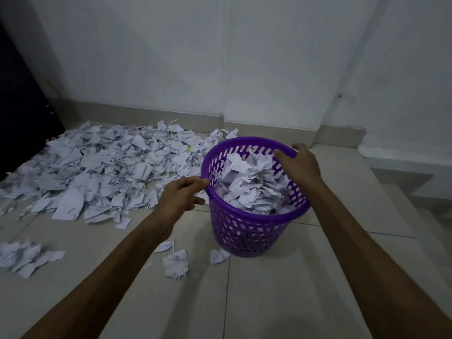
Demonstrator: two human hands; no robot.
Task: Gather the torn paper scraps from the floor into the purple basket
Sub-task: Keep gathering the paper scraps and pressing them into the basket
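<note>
i have both hands on the purple basket [254,231]: my left hand [179,196] pinches its near-left rim, my right hand [299,165] curls over the far-right rim. between the two grips, scraps in the basket [249,182] heap up to the rim. the big pile of paper scraps [97,167] spreads on the floor [281,289] left of my left grip, a few loose scraps [176,264] below it.

Single head cam (wide-angle) looks fwd and down, close over the tiled floor [281,302].
</note>
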